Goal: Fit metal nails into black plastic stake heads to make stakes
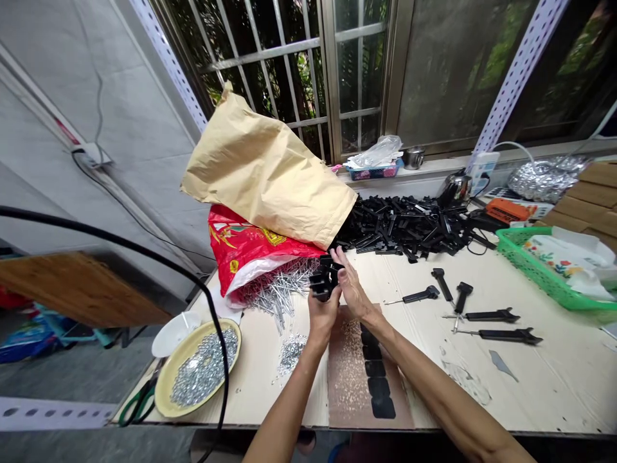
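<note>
My left hand (322,313) is closed round a bundle of black plastic handles (324,280), held above the table near its middle. My right hand (351,287) lies against the right side of the same bundle, its fingers stretched up along the pieces. Just behind the hands, a big heap of the same black handles (409,224) spills from a tilted brown paper sack (270,173). Left of the hands, silver metal pins (282,292) spill out of a red bag (241,247). Under my wrists lies a brown board (349,379) with a row of black pads.
A yellow dish of small metal washers (202,370) sits at the front left beside a white bowl (174,333) and green-handled scissors (137,405). Several finished black-handled tools (501,334) lie to the right. A green basket (540,270) stands at the far right. A black cable (144,257) arcs across the left.
</note>
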{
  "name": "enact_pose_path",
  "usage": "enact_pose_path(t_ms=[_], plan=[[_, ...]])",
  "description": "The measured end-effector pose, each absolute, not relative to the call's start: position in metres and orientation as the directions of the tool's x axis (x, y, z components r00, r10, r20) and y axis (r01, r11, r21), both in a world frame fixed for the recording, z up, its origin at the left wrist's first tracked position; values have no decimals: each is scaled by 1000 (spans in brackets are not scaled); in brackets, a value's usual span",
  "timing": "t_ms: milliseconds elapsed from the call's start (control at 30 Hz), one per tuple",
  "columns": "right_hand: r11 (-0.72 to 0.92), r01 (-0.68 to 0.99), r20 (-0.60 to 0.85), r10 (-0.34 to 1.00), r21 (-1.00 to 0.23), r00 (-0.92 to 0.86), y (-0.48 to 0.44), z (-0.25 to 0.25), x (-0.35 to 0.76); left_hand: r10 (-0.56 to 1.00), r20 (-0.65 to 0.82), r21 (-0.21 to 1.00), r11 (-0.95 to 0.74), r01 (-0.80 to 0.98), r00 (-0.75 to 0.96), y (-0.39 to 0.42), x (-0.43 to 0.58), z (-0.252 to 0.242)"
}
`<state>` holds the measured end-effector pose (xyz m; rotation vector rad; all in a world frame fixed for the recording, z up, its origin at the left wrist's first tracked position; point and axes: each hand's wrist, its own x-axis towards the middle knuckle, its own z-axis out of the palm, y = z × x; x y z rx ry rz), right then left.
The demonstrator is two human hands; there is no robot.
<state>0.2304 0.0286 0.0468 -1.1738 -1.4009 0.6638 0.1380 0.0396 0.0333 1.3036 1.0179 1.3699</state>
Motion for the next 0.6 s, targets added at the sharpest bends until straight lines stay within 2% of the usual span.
enact_pose_path(t_ms=[133,200,267,333,400,500,600], plan=[[349,196,383,907,-917,175,26,41,248,944,329,939,-328,105,9,63,143,24],[346,169,382,881,-923,280,24,37,264,921,379,900,-389,195,88,81,145,16],[330,173,373,836,-928,402,23,34,282,865,430,803,-497,329,258,98,150,5],[304,199,363,792,-932,491,22,30,300,806,394,680,-580,450,442,110,156,-8],[286,227,364,758,-931,542,19,27,315,783,299,560,-607,564,545,118,165,-20],[265,278,381,726,-923,572,14,23,329,784,210,404,-613,679,584,124,176,-34],[245,305,385,707,-920,593,11,22,337,738,249,342,-673,656,627,127,179,-38]])
